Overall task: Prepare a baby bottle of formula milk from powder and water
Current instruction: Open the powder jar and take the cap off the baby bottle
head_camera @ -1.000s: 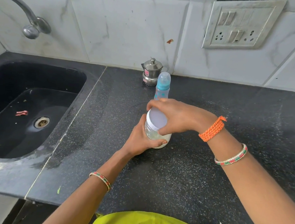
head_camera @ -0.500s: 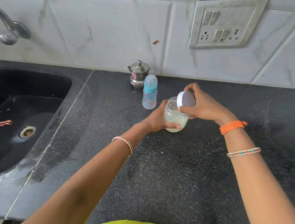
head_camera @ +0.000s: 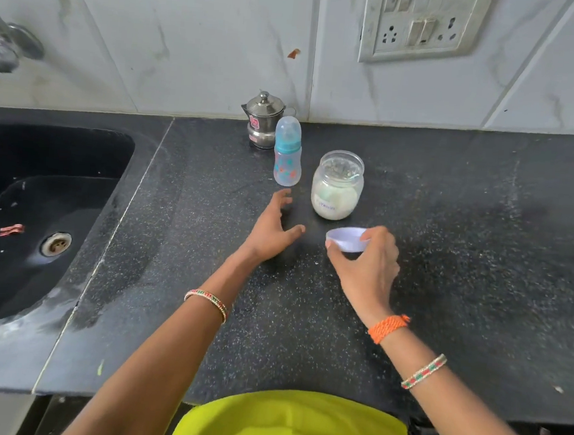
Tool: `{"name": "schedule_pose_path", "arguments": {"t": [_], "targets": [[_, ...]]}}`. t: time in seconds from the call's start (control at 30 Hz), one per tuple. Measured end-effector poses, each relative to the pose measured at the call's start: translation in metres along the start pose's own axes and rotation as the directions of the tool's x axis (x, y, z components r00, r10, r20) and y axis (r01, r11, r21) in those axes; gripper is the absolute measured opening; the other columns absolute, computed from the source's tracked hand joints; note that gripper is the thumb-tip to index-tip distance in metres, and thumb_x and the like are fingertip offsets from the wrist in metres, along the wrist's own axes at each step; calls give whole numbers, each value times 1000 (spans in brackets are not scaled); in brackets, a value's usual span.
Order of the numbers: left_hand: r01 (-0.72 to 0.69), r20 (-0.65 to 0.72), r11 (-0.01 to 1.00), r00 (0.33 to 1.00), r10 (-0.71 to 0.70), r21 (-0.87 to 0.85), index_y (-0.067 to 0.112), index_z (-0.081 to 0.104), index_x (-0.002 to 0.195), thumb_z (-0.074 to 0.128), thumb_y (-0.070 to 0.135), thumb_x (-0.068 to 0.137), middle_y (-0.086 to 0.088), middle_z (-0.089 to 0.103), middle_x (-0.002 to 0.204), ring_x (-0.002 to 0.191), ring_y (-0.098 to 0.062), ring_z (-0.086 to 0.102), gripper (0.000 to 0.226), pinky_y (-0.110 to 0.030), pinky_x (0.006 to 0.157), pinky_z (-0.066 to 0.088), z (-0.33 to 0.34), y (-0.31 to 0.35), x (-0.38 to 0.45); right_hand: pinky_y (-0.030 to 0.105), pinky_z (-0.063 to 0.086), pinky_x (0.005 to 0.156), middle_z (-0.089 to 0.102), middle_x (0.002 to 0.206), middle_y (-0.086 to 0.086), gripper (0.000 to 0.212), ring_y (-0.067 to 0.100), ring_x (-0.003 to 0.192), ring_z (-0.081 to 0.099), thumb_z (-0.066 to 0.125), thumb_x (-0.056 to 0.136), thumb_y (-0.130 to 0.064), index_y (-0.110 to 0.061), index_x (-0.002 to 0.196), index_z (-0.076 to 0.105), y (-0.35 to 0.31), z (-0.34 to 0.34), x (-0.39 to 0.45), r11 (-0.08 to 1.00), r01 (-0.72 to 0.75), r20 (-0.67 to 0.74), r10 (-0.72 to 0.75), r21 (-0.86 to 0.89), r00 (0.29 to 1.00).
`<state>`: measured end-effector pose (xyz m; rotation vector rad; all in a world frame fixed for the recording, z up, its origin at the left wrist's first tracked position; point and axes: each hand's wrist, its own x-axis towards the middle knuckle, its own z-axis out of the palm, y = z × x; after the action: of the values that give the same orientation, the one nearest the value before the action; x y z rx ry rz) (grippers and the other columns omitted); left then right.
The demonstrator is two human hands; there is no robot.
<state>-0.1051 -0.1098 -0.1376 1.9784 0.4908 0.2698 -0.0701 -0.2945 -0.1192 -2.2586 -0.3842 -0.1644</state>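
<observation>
While my view tilts down over the dark speckled table [head_camera: 481, 267], the far left shows a black sink [head_camera: 43, 150] with a metal drain [head_camera: 56, 244] and a small red scrap [head_camera: 11, 230] lying on its floor, and a steel tap [head_camera: 7, 47] poking out of the tiled wall above it. Moving right, there's a little lidded steel pot [head_camera: 263, 121] standing at the back against the wall, and the baby bottle [head_camera: 287, 152] is just in front of it and a touch to the right, upright, teal collar, clear cap on, looks like nothing in it as far as I can tell.

My left hand [head_camera: 272, 230] is out over the table just in front of the bottle, fingers spread and loosely bent, holding nothing and not touching the bottle. Bangle [head_camera: 207, 302] on that wrist.

Next over is the formula jar [head_camera: 337, 185], standing upright just beside the bottle on its right, lid off, pale powder filling roughly the lower half. Can't read the label, too blurry.

Right in front of the jar, my right hand [head_camera: 368, 261] has the white lid [head_camera: 347, 239] pinched by its rim between thumb and fingertips, inner side facing up, low over the table. Can't tell if it's touching down. Orange thread band [head_camera: 388, 328] and another bangle [head_camera: 424, 371] on that arm. Up on the wall to the right is a switch and socket plate [head_camera: 421, 25].
</observation>
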Motion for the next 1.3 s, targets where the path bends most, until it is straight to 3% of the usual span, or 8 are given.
{"name": "schedule_pose_path", "arguments": {"t": [0.13,0.23,0.4,0.6,0.77,0.87,1.13,1.3], "targets": [[-10,-44,1000,999,9,-14,11,34,139,67,9,83,-6,46,140,122,-6,41,65,-21,105,28,-1,-4,-16,47,30,97,51,111,-1,33,24,121,40,74,72,-42,-21,78,49,7,11,-11,994,33,121,-20,-108,992],[-35,-90,999,995,31,-39,14,39,136,64,6,83,-2,48,138,119,-4,44,59,-22,104,31,-6,-3,-23,47,27,99,48,120,1,33,27,129,33,73,72,-39,-20,89,53,7,12,-12,986,52,163,-25,-161,986],[-60,-193,997,980,50,-48,16,46,130,61,5,83,4,54,129,118,-4,48,50,-6,89,34,-20,-1,-26,42,35,87,50,116,4,47,26,116,43,68,68,-36,-15,105,47,-23,-2,-9,978,200,-43,-203,-66,978],[-81,-258,993,964,57,-84,16,52,123,62,5,82,7,57,121,113,-5,52,43,-31,100,41,-45,16,-10,33,30,81,53,107,9,37,27,103,47,59,71,-19,-8,105,51,-100,8,62,873,488,-116,-483,19,868],[-89,-286,992,957,60,-91,24,54,116,61,8,81,12,58,116,109,1,53,40,-35,98,45,-66,17,3,40,39,84,53,116,14,56,34,108,48,63,78,-44,-6,116,47,-137,49,131,888,394,164,-363,-237,917],[-73,-268,993,962,46,-91,24,53,116,62,8,82,12,58,116,110,1,54,39,-40,99,46,-73,10,6,42,45,84,54,121,16,57,37,111,51,63,83,-42,-8,124,43,-143,67,151,895,394,348,-309,-208,885],[-112,-327,991,942,82,-75,17,29,142,73,37,76,-1,38,145,132,-8,36,82,-23,104,33,-71,4,1,32,43,76,65,109,9,48,28,100,60,72,77,-34,-9,113,54,-157,60,115,912,408,339,-399,47,852],[-107,-307,980,950,51,-169,25,54,117,75,24,74,6,67,103,92,-6,64,48,-32,77,54,-80,-1,-20,28,49,73,69,95,4,39,18,87,63,80,69,-33,-13,100,67,-172,55,73,908,402,557,-394,115,731]]}}
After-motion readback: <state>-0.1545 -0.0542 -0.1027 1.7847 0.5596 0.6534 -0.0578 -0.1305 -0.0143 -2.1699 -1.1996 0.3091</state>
